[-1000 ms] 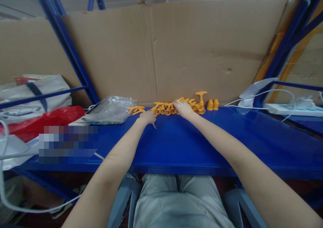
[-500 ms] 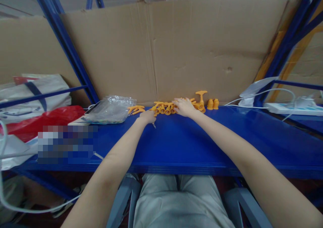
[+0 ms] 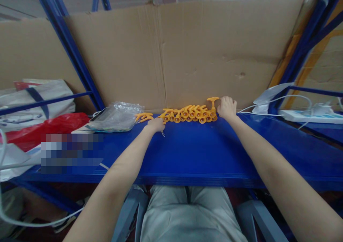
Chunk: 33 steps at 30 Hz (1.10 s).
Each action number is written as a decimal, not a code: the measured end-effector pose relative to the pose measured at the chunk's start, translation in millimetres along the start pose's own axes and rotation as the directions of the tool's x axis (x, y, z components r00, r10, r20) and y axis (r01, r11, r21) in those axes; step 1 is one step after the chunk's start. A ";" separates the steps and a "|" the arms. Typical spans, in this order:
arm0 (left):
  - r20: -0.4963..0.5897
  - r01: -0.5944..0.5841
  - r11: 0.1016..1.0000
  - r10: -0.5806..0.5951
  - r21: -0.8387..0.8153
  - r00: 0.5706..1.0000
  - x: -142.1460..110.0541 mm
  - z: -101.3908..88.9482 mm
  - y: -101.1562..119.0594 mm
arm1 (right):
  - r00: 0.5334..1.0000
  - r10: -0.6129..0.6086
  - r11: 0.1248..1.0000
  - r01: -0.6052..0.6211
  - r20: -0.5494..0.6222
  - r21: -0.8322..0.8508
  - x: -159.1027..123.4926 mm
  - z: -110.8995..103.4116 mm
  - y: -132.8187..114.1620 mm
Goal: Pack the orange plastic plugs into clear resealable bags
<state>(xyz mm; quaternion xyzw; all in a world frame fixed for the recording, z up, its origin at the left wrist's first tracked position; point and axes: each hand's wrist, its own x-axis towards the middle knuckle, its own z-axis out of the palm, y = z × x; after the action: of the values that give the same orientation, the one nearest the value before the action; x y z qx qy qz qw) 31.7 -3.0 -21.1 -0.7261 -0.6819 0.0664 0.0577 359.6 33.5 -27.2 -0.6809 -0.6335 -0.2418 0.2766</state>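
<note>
My left hand point(image 3: 155, 125) is closed round a corkscrew with a yellow handle, and its metal spiral point(image 3: 163, 133) pokes out below the fingers. Right beside it begins a stacked row of yellow corkscrews point(image 3: 192, 114) lying against the cardboard, their round bell ends facing me. One yellow corkscrew point(image 3: 213, 102) stands upright at the row's right end. Just beyond that, my right hand point(image 3: 227, 107) has its fingers curled and covers the spot where two yellow sleeves stood; whatever it grips is hidden. Left of my left hand lie loose yellow handles with spirals point(image 3: 144, 117).
Clear plastic bags point(image 3: 118, 115) lie on the left of the blue table point(image 3: 187, 149), near a red bag point(image 3: 50, 127). A cardboard panel point(image 3: 200, 52) closes off the back. At the right are a white power strip point(image 3: 311, 115) and cables.
My right hand has left the corkscrew row and moved right, over the two yellow sleeves, uncovering the stacked row. My left hand stays in place with its corkscrew.
</note>
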 end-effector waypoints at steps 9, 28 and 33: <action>0.000 0.003 1.000 -0.003 -0.017 1.000 -0.4 0.1 0.9 | 0.921 0.042 0.995 -0.002 0.388 -0.103 -11.8 15.7 40.3; 0.001 -0.002 1.000 0.002 -0.007 1.000 1.0 1.0 1.0 | 0.889 0.167 0.986 -0.155 0.425 -0.064 -15.1 5.7 14.8; -0.005 -0.005 1.000 0.005 -0.016 1.000 1.7 1.9 0.8 | 0.863 0.105 0.994 -0.104 0.495 -0.029 -14.1 10.9 19.0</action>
<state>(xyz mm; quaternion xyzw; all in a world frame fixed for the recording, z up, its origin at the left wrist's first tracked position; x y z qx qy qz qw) 32.3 -1.4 -23.1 -0.7285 -0.6804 0.0593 0.0533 377.2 29.8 -46.2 -0.7537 -0.6453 -0.0442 0.1170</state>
